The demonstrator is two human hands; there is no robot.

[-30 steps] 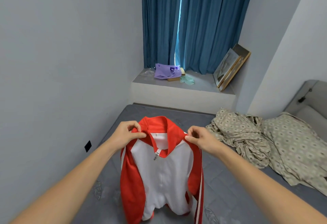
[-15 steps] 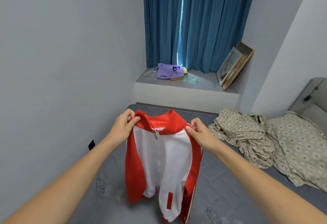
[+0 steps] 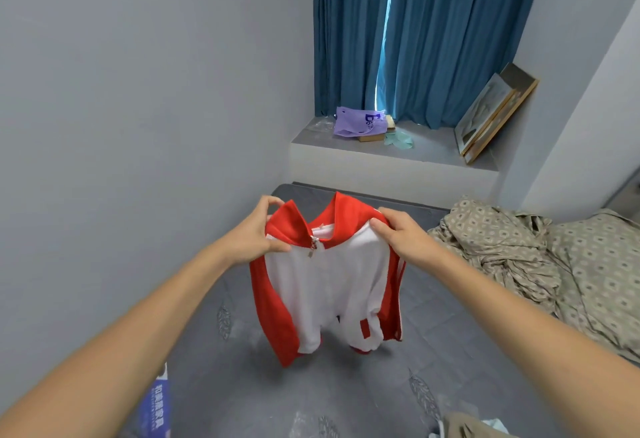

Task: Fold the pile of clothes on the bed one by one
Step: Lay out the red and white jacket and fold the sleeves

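Home bedroom: bed (image 3: 346, 385), curtains (image 3: 433, 39), bedding (image 3: 554, 264).

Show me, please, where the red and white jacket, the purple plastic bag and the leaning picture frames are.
red and white jacket (image 3: 325, 285): head view, on its white front panel.
purple plastic bag (image 3: 349, 125): head view, on its middle.
leaning picture frames (image 3: 485, 112): head view, on the front picture's face.

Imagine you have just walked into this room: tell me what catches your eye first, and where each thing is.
First, the red and white jacket, held up at its shoulders by the left hand and the right hand above the grey mattress. Next, the tall blue curtains at the back, over a ledge with a purple bag. Crumpled patterned bedding lies to the right.
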